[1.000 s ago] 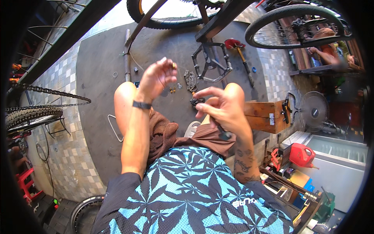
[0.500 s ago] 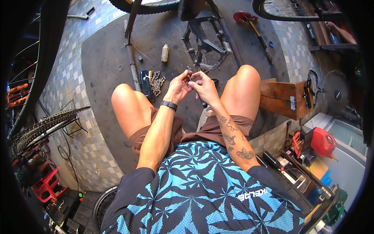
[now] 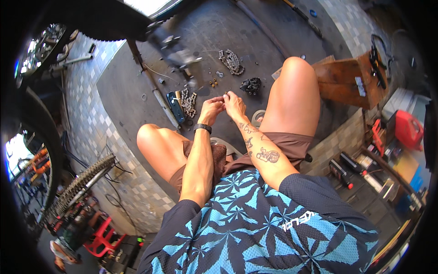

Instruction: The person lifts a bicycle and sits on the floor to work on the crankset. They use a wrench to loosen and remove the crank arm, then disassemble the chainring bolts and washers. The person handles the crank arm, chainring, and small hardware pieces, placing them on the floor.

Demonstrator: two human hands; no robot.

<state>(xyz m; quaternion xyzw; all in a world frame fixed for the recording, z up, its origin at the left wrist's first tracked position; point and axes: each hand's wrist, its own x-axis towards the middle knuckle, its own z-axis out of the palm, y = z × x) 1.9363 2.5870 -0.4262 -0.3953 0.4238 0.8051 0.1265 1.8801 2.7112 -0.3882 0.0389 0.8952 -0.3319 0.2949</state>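
My left hand (image 3: 211, 111), with a dark band on its wrist, is closed at the fingertips. My right hand (image 3: 234, 106) meets it from the right, its thumb and fingers pinched. Whatever they hold between them is too small and covered to name. Just beyond lie several small brass-coloured pieces (image 3: 213, 83) and a black clump of metal parts (image 3: 250, 85). One bicycle chain (image 3: 232, 62) is coiled farther off. Another chain (image 3: 188, 103) lies left of my hands, beside a blue oblong case (image 3: 174, 107). A bicycle pedal (image 3: 175, 55), blurred, hangs above the mat.
A metal tube (image 3: 159, 98) lies on the dark mat (image 3: 125, 86) at the left. A wooden box (image 3: 340, 80) stands beyond my right knee. Bicycle tyres (image 3: 82, 182) are at the left, a red stool (image 3: 106, 237) at lower left, and a red jerrycan (image 3: 409, 129) at the right.
The view has turned, and the pedal now appears farther left, uncovering the coiled chain and black clump. A small dark piece and a slim dark tool showed at my fingers before; neither shows clearly now.
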